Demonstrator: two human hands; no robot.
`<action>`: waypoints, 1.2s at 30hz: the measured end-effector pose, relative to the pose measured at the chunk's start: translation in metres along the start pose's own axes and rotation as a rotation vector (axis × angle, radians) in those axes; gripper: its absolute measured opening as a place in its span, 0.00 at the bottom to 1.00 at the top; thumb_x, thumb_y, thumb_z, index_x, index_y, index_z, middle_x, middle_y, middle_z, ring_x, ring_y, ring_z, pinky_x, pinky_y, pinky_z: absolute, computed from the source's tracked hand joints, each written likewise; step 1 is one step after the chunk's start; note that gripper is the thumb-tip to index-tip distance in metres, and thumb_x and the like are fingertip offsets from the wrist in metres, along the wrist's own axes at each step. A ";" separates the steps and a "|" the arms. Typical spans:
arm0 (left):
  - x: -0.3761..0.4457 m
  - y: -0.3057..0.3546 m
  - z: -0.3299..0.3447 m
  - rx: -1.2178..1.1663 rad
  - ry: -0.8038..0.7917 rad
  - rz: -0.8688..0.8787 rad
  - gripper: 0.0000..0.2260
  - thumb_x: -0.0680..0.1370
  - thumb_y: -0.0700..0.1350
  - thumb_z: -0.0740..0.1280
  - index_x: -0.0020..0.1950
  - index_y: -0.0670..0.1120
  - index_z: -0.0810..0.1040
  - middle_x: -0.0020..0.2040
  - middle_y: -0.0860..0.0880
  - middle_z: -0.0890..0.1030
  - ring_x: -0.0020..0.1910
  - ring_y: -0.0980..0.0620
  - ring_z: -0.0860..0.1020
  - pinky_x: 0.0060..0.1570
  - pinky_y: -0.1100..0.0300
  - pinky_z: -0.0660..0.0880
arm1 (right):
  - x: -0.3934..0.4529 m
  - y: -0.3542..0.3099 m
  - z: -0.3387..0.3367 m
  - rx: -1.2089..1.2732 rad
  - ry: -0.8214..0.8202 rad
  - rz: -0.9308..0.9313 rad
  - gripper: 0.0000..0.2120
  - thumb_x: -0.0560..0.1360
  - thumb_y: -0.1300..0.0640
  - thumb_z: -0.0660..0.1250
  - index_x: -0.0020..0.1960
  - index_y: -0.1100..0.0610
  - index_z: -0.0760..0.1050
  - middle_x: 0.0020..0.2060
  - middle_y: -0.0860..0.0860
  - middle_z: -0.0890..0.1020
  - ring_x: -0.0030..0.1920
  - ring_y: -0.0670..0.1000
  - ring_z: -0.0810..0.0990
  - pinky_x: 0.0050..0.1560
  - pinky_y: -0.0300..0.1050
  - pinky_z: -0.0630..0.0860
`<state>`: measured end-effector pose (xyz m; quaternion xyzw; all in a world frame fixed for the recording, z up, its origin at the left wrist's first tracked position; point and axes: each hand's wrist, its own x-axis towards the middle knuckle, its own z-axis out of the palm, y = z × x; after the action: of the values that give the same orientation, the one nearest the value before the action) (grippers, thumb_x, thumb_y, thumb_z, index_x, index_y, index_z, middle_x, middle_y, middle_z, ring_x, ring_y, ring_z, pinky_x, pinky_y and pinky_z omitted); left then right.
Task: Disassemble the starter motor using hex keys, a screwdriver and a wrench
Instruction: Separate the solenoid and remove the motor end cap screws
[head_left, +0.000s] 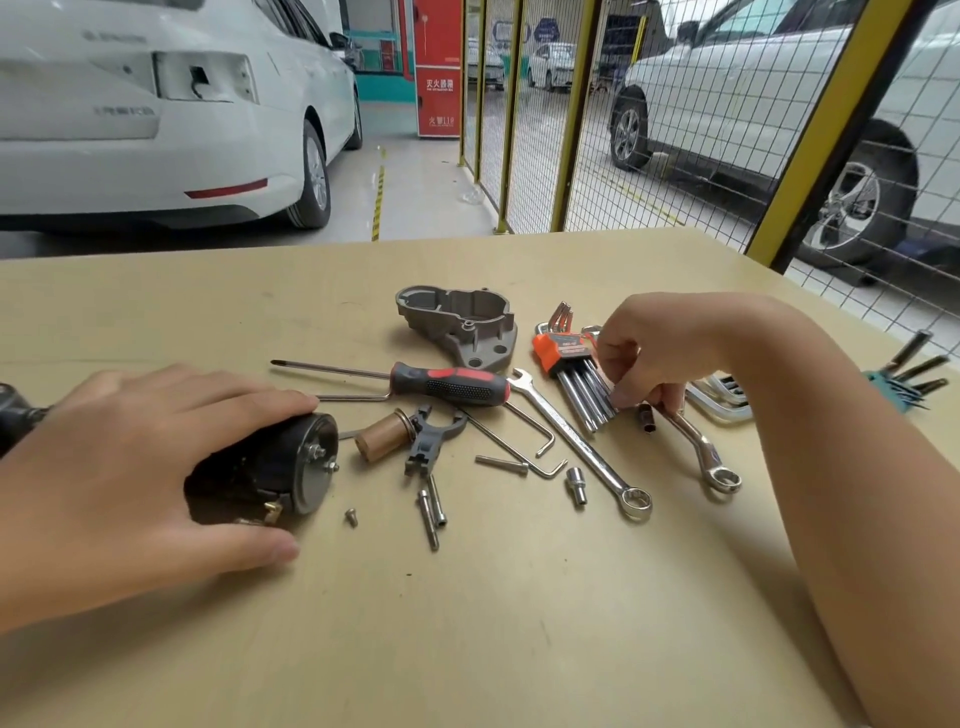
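The left hand (140, 467) steadies the black cylindrical starter motor body (265, 470) on the beige table (467, 623), fingers curved over it. The right hand (644, 364) pinches the chrome hex keys in the orange holder (563, 353). Select the key matching the end-cover fasteners; seat it fully before turning. Holder lettering is illegible; the red cabinet (439, 67) carries "110".

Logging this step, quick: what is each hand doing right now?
Left hand: fingers curled over the black motor body, holding it on the table.
Right hand: fingertips pinching the hex key set.
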<state>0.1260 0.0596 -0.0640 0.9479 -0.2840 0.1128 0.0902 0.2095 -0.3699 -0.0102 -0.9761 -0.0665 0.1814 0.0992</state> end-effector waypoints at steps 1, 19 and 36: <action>0.000 0.000 0.000 -0.003 0.000 0.003 0.44 0.60 0.82 0.69 0.74 0.71 0.69 0.67 0.71 0.74 0.58 0.58 0.78 0.50 0.37 0.76 | -0.001 0.001 -0.001 -0.015 0.015 -0.022 0.09 0.71 0.58 0.79 0.38 0.54 0.78 0.27 0.52 0.83 0.28 0.51 0.84 0.32 0.44 0.78; -0.003 0.018 -0.011 0.069 0.045 0.043 0.39 0.65 0.80 0.66 0.73 0.64 0.72 0.65 0.66 0.78 0.61 0.56 0.78 0.54 0.41 0.75 | -0.027 -0.129 0.058 1.574 -0.513 -0.778 0.15 0.72 0.67 0.70 0.57 0.59 0.75 0.44 0.60 0.80 0.36 0.51 0.77 0.36 0.44 0.78; -0.006 0.017 -0.010 0.063 0.056 0.054 0.39 0.66 0.77 0.68 0.73 0.63 0.73 0.66 0.64 0.78 0.64 0.55 0.78 0.55 0.40 0.74 | -0.027 -0.149 0.091 1.181 -0.100 -0.555 0.12 0.69 0.66 0.77 0.52 0.63 0.84 0.41 0.65 0.85 0.37 0.58 0.85 0.40 0.48 0.83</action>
<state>0.1103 0.0511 -0.0544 0.9386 -0.3032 0.1507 0.0654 0.1368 -0.2140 -0.0514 -0.6945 -0.2098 0.2001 0.6585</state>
